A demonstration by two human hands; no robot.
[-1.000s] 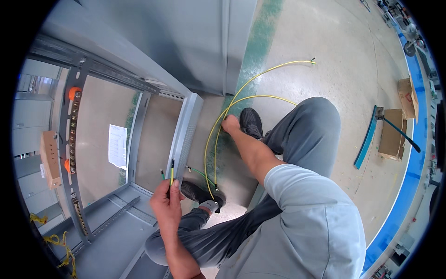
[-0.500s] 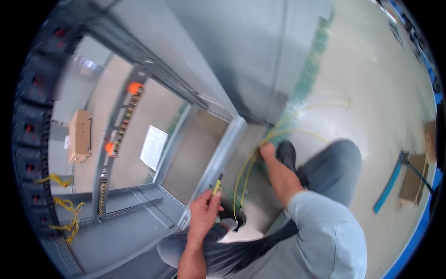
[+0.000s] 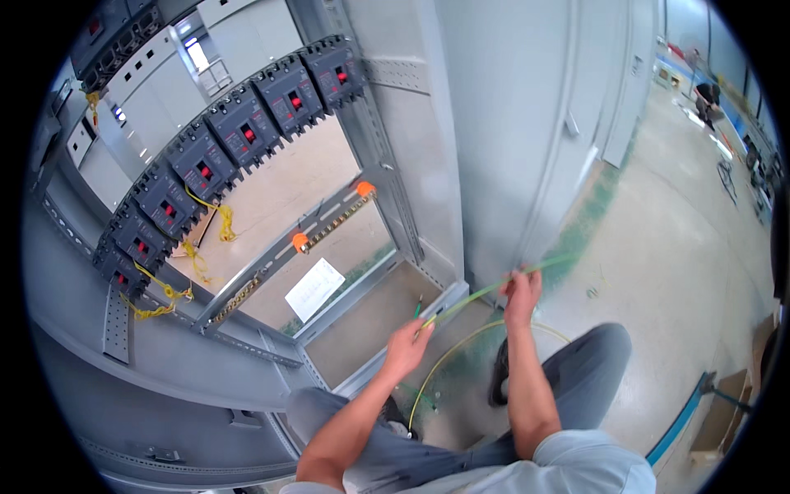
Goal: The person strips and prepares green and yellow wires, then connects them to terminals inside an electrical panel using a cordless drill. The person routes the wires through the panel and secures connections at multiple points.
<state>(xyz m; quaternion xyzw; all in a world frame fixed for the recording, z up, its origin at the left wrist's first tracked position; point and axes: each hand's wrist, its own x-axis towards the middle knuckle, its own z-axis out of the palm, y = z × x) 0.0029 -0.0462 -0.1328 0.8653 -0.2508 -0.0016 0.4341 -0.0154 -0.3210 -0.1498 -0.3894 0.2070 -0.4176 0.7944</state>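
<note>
A yellow-green wire runs stretched between my two hands in front of the grey cabinet frame. My left hand is closed around its near end, by the frame's lower rail. A small thin green piece sticks up beside those fingers; I cannot make out what it is. My right hand pinches the wire farther along, and a blurred length extends past it to the right. Below, a yellow wire loop curves down toward my shoe and passes behind my right forearm.
Inside the cabinet, a row of dark circuit breakers with red switches carries tied yellow wires. Lower down runs a bar with brass screws between orange insulators. A white paper lies beyond. Cardboard stands at right.
My right hand has risen from the floor wires and now holds the wire up. My left hand has moved up and right; its yellow, dark-tipped tool is no longer clearly visible. The view has shifted.
</note>
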